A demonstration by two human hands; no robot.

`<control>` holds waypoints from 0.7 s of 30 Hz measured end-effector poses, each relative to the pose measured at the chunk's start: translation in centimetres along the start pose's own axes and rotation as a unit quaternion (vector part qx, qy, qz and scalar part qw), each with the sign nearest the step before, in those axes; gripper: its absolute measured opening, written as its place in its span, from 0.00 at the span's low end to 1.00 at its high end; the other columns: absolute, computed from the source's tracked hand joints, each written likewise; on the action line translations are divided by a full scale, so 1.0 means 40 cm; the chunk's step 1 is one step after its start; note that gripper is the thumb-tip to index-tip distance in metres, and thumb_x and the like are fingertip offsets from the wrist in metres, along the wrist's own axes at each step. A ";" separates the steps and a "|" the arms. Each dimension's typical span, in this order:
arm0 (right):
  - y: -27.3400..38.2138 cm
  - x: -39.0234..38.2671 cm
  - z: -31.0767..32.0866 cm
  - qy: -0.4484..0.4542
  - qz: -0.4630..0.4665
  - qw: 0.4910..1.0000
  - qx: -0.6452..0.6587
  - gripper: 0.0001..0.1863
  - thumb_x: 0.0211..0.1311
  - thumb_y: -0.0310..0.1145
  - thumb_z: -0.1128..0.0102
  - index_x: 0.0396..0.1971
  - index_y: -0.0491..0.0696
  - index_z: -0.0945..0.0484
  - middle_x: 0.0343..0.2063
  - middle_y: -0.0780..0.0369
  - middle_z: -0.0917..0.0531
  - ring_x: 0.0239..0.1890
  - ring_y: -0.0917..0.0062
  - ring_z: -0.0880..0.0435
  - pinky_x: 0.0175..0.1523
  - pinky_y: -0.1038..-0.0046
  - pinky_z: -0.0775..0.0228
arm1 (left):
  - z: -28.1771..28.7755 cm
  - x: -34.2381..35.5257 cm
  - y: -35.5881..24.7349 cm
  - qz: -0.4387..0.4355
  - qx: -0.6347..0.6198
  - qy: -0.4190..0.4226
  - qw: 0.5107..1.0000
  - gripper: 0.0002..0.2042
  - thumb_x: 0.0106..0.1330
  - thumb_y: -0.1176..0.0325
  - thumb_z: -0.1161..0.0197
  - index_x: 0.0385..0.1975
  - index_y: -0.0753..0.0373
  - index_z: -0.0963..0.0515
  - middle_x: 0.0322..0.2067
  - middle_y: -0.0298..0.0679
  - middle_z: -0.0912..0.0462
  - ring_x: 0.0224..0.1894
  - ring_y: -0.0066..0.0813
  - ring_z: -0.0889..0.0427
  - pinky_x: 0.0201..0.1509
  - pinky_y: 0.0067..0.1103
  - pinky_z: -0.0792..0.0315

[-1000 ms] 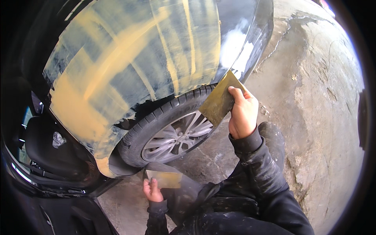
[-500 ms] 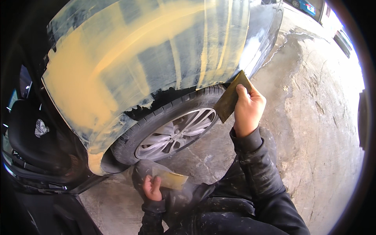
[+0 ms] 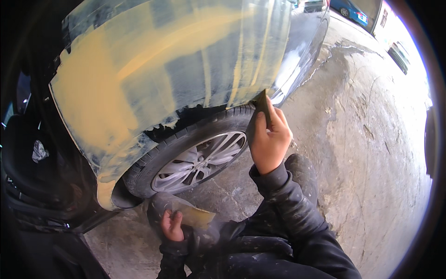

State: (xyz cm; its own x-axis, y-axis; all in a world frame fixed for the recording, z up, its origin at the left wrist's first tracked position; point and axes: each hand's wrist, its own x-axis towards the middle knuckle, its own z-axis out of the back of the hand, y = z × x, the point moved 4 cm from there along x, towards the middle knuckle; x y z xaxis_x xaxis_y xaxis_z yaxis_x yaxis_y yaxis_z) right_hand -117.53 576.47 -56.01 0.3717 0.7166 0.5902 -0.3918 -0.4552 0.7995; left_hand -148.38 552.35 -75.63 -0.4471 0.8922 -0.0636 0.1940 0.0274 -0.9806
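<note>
A grey car fender [image 3: 186, 74] streaked and coated with yellow body filler fills the upper left. My right hand [image 3: 271, 142] pinches a dark olive filler spreader [image 3: 258, 116], a flat thin square. Its upper corner is at the wheel arch's right edge, by the top of the tyre [image 3: 146, 169]; whether it touches the fender I cannot tell. Low down, near my knee, my left hand [image 3: 172, 226] grips a yellowish, partly see-through spreader [image 3: 198, 216] between thumb and fingers.
The spoked wheel [image 3: 200, 163] sits under the ragged lower fender edge. At left is the dark car interior with crumpled silver foil [image 3: 40, 151]. Cracked concrete floor [image 3: 362, 153] stretches right. A blue car [image 3: 351, 11] stands far off.
My right hand has moved left with the dark spreader, which is now turned more edge-on. The left hand keeps its spreader low by the knee. The whole view has shifted slightly.
</note>
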 end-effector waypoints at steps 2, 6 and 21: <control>-0.014 -0.004 0.022 0.032 0.013 0.998 0.046 0.20 0.73 0.21 0.38 0.63 0.40 0.16 0.45 0.55 0.10 0.42 0.75 0.11 0.52 0.74 0.20 | 0.004 0.006 -0.001 0.001 0.024 0.027 0.999 0.15 0.77 0.67 0.30 0.58 0.67 0.21 0.50 0.36 0.13 0.51 0.24 0.17 0.61 0.23 0.26; -0.096 0.014 0.077 -0.018 -0.112 0.982 0.152 0.17 0.77 0.23 0.37 0.61 0.33 0.16 0.47 0.60 0.08 0.49 0.83 0.14 0.56 0.77 0.22 | 0.004 0.002 -0.001 0.001 0.026 0.016 1.000 0.12 0.79 0.67 0.31 0.54 0.66 0.21 0.48 0.34 0.14 0.50 0.22 0.17 0.59 0.21 0.26; -0.174 0.072 0.048 -0.048 -0.250 0.917 0.308 0.15 0.75 0.26 0.37 0.54 0.33 0.13 0.38 0.65 0.09 0.35 0.85 0.15 0.43 0.79 0.23 | -0.005 0.011 0.002 0.013 0.020 0.029 0.999 0.11 0.79 0.67 0.32 0.52 0.63 0.23 0.47 0.35 0.14 0.48 0.23 0.16 0.55 0.24 0.22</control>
State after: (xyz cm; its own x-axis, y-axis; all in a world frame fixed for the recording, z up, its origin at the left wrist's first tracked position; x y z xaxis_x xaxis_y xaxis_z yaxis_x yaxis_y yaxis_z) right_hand -112.11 580.67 -59.67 0.4597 0.8804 0.1165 0.3858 -0.3161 0.8667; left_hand -148.38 552.84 -75.69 -0.3907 0.9170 -0.0799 0.1704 -0.0133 -0.9853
